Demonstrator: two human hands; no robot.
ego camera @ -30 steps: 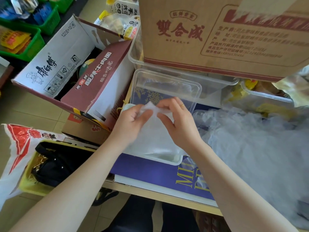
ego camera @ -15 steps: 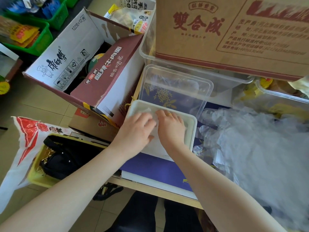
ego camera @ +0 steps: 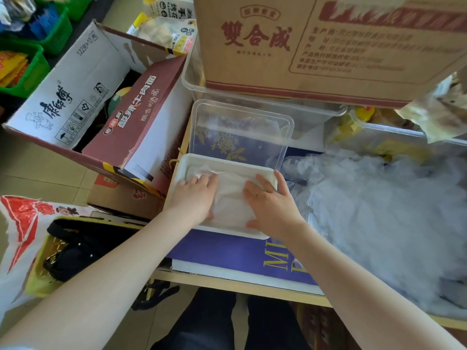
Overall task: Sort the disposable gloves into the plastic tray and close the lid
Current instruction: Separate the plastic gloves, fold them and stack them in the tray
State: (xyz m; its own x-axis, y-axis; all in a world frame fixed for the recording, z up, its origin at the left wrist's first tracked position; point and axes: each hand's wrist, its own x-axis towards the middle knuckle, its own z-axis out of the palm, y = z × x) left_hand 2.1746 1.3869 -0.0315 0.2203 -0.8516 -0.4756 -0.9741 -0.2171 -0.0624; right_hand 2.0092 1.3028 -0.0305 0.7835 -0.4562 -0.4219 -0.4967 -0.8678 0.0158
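Gloves [ego camera: 231, 198] in tray [ego camera: 252, 170] — under both flat hands

I see a white tray [ego camera: 262, 170], a clear lid [ego camera: 241, 111], and translucent whitish gloves [ego camera: 379, 210]. Purple box [ego camera: 227, 251] with yellow lettering and a gold floral print. Tan carton [ego camera: 316, 46], red characters. Maroon-and-white carton [ego camera: 131, 117]. Green baskets [ego camera: 38, 69].

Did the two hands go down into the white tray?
Yes. Both the left hand and right hand dropped from above the white plastic tray, now pressing the thin clear gloves inside.
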